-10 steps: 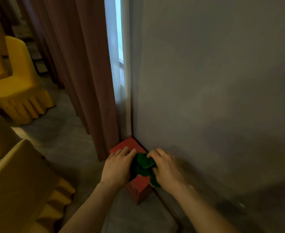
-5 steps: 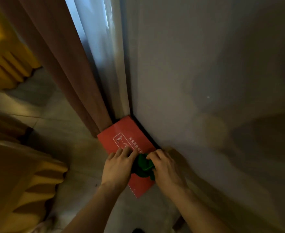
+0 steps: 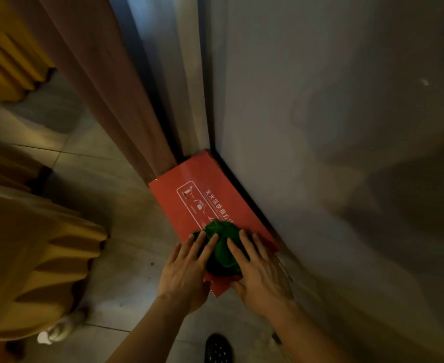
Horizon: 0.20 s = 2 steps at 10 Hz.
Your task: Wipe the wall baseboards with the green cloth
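A bunched green cloth [image 3: 222, 247] lies on top of a red box [image 3: 205, 203] that stands on the floor against the grey wall [image 3: 320, 127]. My left hand [image 3: 187, 268] rests flat on the cloth's left side, fingers spread. My right hand [image 3: 257, 271] presses on its right side, fingers spread too. A dark baseboard [image 3: 244, 187] runs along the foot of the wall, between the box and the wall. Its nearer stretch is hidden behind my right hand and forearm.
A brown curtain [image 3: 105, 87] and a pale sheer [image 3: 168, 74] hang to the floor just behind the box. Yellow-covered chairs [image 3: 32, 258] stand close on the left. The floor is grey tile [image 3: 111, 179]. A dark shoe [image 3: 218, 348] shows at the bottom.
The view has dropped closer to the floor and the box. Both hands went from gripping the cloth between them to lying flat on it with fingers spread.
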Motion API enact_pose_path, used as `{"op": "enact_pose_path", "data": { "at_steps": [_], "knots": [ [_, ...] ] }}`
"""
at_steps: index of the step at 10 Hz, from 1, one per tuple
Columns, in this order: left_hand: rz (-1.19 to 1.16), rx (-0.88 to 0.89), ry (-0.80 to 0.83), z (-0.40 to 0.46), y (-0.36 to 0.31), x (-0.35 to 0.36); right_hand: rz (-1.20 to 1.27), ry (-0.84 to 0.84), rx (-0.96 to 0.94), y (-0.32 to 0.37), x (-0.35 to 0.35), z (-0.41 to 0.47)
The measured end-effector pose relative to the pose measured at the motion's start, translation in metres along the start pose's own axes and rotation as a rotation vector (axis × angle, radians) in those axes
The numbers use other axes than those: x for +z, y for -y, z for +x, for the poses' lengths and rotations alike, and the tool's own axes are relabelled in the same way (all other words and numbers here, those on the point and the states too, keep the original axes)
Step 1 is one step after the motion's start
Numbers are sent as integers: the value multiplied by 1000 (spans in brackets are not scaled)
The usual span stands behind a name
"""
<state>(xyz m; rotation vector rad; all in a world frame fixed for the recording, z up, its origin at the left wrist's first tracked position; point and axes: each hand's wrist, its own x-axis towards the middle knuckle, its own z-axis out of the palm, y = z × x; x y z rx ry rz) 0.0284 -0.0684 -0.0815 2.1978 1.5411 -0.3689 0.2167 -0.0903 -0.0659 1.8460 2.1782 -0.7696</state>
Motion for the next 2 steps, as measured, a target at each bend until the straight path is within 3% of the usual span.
{"op": "enact_pose_path", "data": {
  "at_steps": [2],
  "knots": [
    [19, 23, 6, -12, -4, -10, 13, -16, 42, 0, -3, -11]
  ]
}}
